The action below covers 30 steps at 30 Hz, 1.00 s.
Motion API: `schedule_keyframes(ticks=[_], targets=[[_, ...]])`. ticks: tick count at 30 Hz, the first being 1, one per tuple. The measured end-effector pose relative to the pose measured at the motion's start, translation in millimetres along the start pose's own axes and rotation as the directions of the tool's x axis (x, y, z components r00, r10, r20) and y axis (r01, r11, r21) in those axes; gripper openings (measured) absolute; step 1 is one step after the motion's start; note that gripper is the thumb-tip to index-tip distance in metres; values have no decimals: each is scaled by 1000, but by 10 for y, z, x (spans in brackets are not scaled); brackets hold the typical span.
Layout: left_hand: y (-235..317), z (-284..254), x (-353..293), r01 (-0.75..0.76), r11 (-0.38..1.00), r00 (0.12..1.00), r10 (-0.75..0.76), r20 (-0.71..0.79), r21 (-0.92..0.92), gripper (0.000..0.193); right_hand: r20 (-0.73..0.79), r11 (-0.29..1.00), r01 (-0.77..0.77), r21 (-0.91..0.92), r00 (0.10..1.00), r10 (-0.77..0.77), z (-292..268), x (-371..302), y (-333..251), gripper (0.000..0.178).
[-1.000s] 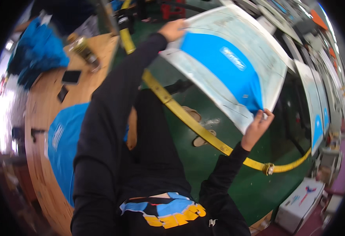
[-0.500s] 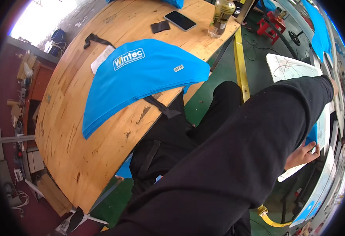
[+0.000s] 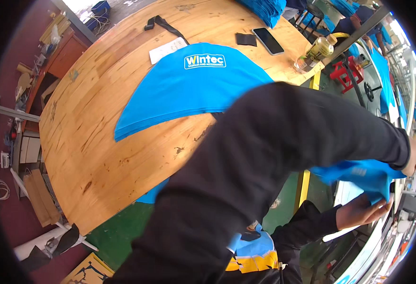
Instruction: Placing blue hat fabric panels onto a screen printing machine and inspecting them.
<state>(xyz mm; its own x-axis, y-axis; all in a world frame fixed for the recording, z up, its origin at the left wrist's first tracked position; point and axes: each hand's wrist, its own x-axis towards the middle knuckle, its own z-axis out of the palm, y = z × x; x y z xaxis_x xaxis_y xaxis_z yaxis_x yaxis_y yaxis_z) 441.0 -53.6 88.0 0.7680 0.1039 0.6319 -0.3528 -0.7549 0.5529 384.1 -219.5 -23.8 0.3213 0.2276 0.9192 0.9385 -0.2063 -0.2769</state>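
Blue fabric piece (image 3: 359, 173) is what both my hands are on, off at the right edge of the view, well apart from the round wooden table (image 3: 99, 128). My left hand (image 3: 412, 158), at the end of the long black sleeve that crosses the picture, closes on the cloth's upper far edge; I cannot tell how the fingers sit, since the sleeve hides most of them. My right hand (image 3: 362, 213) lies under the lower corner with fingers partly spread, thumb pressing the cloth from beneath. The piece sags in folds between the two.

On the table lies a stack of blue curved panels (image 3: 189, 87) with a white logo, a sheet of paper (image 3: 167, 49) just beyond it, and farther off a phone (image 3: 268, 40), a dark wallet (image 3: 246, 39) and a bottle (image 3: 318, 49) near the rim.

To handle this well, I judge the cloth should be pulled taut between both grips, the hands kept level so no crease forms, and the edges kept clear of the floor.
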Motion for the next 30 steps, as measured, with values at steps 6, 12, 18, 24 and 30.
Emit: schedule_keyframes(ticks=[6,12,18,24,30], targets=[[630,-1514,-2411,112,858,928,-271,-256,-502,27,235,541,-565,622,795,560,-271,-157,71,44],[1137,-2206,-4125,374,532,456,-819,-349,-759,32,703,290,-860,421,511,494,-32,-167,310,40],[1413,-2862,-5370,231,629,125,-776,-619,-742,32,936,-261,-899,353,334,114,1630,215,-473,33],[1686,-3167,-5761,366,809,1,-495,-869,-460,28,783,-419,-787,454,576,-235,2251,269,-610,32],[1304,-2655,-6389,521,648,-146,-573,-807,-555,22,950,-175,-934,312,302,83,2466,-550,-778,19]])
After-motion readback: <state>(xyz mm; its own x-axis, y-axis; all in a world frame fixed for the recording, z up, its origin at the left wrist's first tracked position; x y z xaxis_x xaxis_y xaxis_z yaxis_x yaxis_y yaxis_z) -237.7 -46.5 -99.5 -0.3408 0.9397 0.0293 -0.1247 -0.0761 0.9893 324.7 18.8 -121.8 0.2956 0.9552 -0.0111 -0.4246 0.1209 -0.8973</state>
